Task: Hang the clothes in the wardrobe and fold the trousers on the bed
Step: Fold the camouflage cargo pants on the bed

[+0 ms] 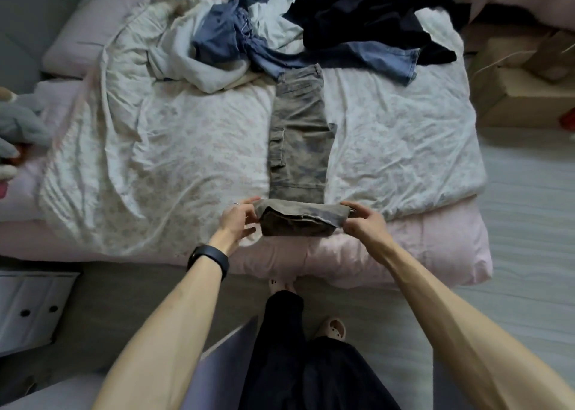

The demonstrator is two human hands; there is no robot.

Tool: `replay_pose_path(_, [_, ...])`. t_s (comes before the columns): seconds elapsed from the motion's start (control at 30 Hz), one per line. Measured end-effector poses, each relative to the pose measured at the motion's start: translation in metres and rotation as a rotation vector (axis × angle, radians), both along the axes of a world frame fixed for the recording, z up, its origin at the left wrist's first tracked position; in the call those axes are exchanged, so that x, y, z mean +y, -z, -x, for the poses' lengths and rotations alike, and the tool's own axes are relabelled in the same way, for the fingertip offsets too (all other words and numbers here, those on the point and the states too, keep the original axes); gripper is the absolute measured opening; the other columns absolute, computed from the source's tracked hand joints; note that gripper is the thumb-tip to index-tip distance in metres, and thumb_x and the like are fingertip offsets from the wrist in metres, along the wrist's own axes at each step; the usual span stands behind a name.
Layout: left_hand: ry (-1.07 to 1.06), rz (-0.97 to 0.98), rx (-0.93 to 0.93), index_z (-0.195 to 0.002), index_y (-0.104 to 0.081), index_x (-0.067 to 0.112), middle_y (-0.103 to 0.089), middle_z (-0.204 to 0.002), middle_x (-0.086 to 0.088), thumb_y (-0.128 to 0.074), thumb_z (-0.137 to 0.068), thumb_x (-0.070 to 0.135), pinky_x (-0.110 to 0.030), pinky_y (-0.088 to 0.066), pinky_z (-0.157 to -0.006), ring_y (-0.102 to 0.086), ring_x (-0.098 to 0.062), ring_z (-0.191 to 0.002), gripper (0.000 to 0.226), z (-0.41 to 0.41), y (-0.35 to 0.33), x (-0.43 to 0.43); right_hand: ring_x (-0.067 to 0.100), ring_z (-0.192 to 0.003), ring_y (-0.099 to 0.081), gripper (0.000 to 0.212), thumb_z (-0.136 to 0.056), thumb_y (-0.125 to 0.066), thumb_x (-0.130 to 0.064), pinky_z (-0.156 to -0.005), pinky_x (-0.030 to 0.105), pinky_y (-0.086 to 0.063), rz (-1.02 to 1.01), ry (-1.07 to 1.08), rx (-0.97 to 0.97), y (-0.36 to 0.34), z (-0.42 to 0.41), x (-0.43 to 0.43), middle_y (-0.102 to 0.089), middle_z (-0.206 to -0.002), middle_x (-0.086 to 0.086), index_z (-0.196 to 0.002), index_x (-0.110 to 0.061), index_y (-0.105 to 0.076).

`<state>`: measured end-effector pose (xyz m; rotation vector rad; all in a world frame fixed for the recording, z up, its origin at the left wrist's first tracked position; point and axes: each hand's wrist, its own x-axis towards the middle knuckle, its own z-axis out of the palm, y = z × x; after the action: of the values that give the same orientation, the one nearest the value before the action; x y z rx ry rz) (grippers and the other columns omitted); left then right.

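The grey-green camouflage cargo trousers [298, 142] are laid lengthwise in the centre of the frame on the white floral quilt [186, 148] of the pink-sheeted bed [435, 245], with their near end folded over into a thick band at lower centre. That band is gripped at its 2 ends, the left hand [238, 221] with fingers curled round one end and the right hand [364, 224] pinching the other. Crumpled blue denim jeans [357, 55] and black garments [367, 14] are heaped in the upper centre and upper right.
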<state>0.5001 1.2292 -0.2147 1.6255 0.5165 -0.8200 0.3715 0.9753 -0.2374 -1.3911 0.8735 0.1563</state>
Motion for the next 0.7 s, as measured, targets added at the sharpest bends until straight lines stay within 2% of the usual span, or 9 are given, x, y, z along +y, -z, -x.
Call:
replay_pose_path(0.1, [0.165, -0.050, -0.084, -0.116, -0.070, 0.027, -0.070, -0.091, 0.001, -0.055, -0.080, 0.004, -0.032, -0.047, -0.074, -0.066, -0.013, -0.090, 0.046, -0.044, -0.010, -0.022, 0.011, -0.071, -0.061, 0.029, -0.084, -0.067, 0.000, -0.066, 0.026, -0.047, 0.088, -0.051, -0.033, -0.009, -0.038, -0.018, -0.077, -0.089, 0.001, -0.104, -0.019, -0.077])
replay_pose_path(0.2, [0.136, -0.024, -0.060, -0.111, -0.072, 0.017, -0.071, -0.087, 0.002, -0.056, -0.081, 0.009, -0.035, -0.045, -0.077, -0.066, -0.015, -0.086, 0.035, -0.098, -0.005, -0.044, 0.012, -0.076, -0.069, 0.010, -0.091, -0.071, -0.025, -0.068, 0.030, -0.047, 0.149, -0.048, -0.010, -0.002, -0.090, -0.043, -0.078, -0.086, 0.002, -0.095, -0.020, -0.078])
replay_pose_path(0.3, [0.091, 0.042, -0.057, -0.113, -0.067, 0.021, -0.071, -0.103, 0.002, -0.055, -0.085, 0.016, -0.037, -0.047, -0.078, -0.067, -0.019, -0.095, 0.031, -0.169, 0.018, -0.072, 0.013, -0.073, -0.070, 0.009, -0.095, -0.069, -0.026, -0.063, 0.021, -0.048, 0.115, 0.035, 0.008, 0.023, -0.157, -0.068, -0.077, -0.091, 0.006, -0.102, -0.022, -0.073])
replay_pose_path(0.37, [0.128, -0.002, -0.090, -0.129, -0.052, 0.026, -0.067, -0.106, 0.000, -0.056, -0.091, 0.017, -0.038, -0.049, -0.078, -0.065, -0.020, -0.097, 0.040, -0.215, 0.049, -0.090, 0.015, -0.079, -0.071, 0.041, -0.094, -0.070, -0.021, -0.063, 0.021, -0.051, 0.098, 0.066, 0.032, 0.054, -0.199, -0.080, -0.074, -0.102, 0.004, -0.131, -0.033, -0.054])
replay_pose_path(0.43, [0.262, -0.150, -0.127, -0.138, -0.046, 0.022, -0.064, -0.111, -0.001, -0.060, -0.092, 0.016, -0.040, -0.050, -0.089, -0.062, -0.020, -0.102, 0.049, -0.233, 0.073, -0.099, 0.025, -0.102, -0.069, 0.073, -0.093, -0.071, -0.026, -0.083, 0.036, -0.056, 0.154, -0.024, 0.177, 0.076, -0.219, -0.086, -0.066, -0.122, 0.009, -0.154, -0.029, -0.031])
replay_pose_path(0.5, [0.392, -0.290, -0.162, -0.137, -0.051, 0.018, -0.064, -0.112, 0.006, -0.064, -0.088, 0.018, -0.033, -0.048, -0.095, -0.061, -0.019, -0.111, 0.050, -0.247, 0.114, -0.107, 0.030, -0.121, -0.060, 0.079, -0.093, -0.070, -0.035, -0.104, 0.044, -0.048, 0.254, -0.102, 0.367, 0.112, -0.238, -0.090, -0.058, -0.138, 0.014, -0.156, -0.014, -0.028])
replay_pose_path(0.53, [0.449, -0.339, -0.179, -0.137, -0.051, 0.018, -0.065, -0.116, 0.006, -0.065, -0.088, 0.022, -0.030, -0.047, -0.093, -0.061, -0.020, -0.113, 0.051, -0.250, 0.129, -0.110, 0.030, -0.125, -0.057, 0.076, -0.093, -0.070, -0.037, -0.107, 0.044, -0.045, 0.272, -0.104, 0.415, 0.126, -0.243, -0.089, -0.056, -0.141, 0.015, -0.154, -0.010, -0.032])
replay_pose_path(0.63, [0.597, -0.532, -0.197, -0.146, -0.042, 0.019, -0.056, -0.139, -0.002, -0.063, -0.093, 0.040, -0.032, -0.047, -0.092, -0.057, -0.024, -0.123, 0.060, -0.267, 0.166, -0.122, 0.026, -0.117, -0.059, 0.061, -0.094, -0.069, -0.038, -0.100, 0.037, -0.047, 0.260, -0.089, 0.440, 0.158, -0.258, -0.080, -0.061, -0.133, 0.013, -0.142, -0.006, -0.048])
replay_pose_path(0.7, [0.635, -0.719, -0.259, -0.140, -0.045, 0.023, -0.058, -0.135, -0.002, -0.055, -0.097, 0.049, -0.036, -0.048, -0.084, -0.059, -0.028, -0.118, 0.052, -0.275, 0.174, -0.131, 0.022, -0.106, -0.061, 0.044, -0.096, -0.066, -0.038, -0.090, 0.032, -0.047, 0.321, -0.093, 0.437, 0.170, -0.264, -0.081, -0.066, -0.119, 0.008, -0.129, -0.011, -0.057])
